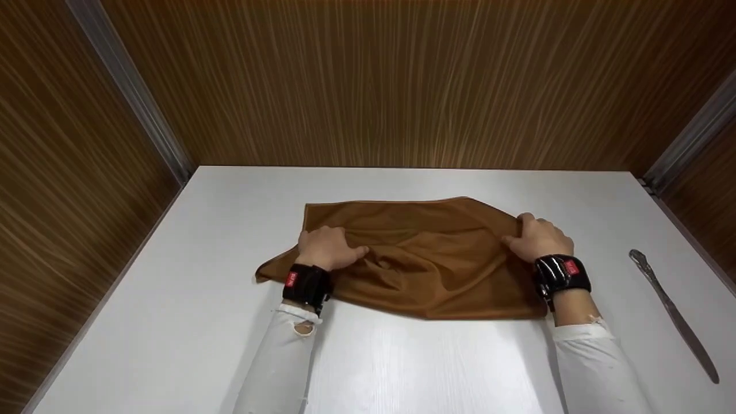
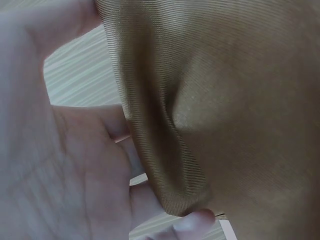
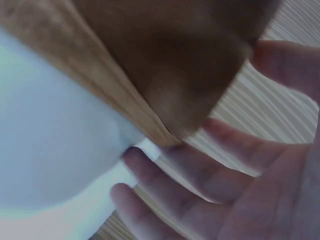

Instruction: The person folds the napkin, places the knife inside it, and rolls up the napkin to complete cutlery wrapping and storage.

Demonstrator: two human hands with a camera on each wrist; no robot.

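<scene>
A brown cloth (image 1: pixel 428 259) lies rumpled and partly folded in the middle of the white table (image 1: pixel 402 362). My left hand (image 1: pixel 336 248) grips a bunched fold near the cloth's left side. In the left wrist view that fold of cloth (image 2: pixel 240 100) runs between the thumb and the curled fingers (image 2: pixel 195 220). My right hand (image 1: pixel 526 233) holds the cloth's right edge. In the right wrist view a corner of the cloth (image 3: pixel 165 65) sits over the fingers (image 3: pixel 200 170), with the thumb above it. Both wrists wear black bands over white sleeves.
A metal table knife (image 1: pixel 673 313) lies on the table near its right edge, apart from the cloth. Wood-panelled walls (image 1: pixel 402 80) close in the table at the back and on both sides.
</scene>
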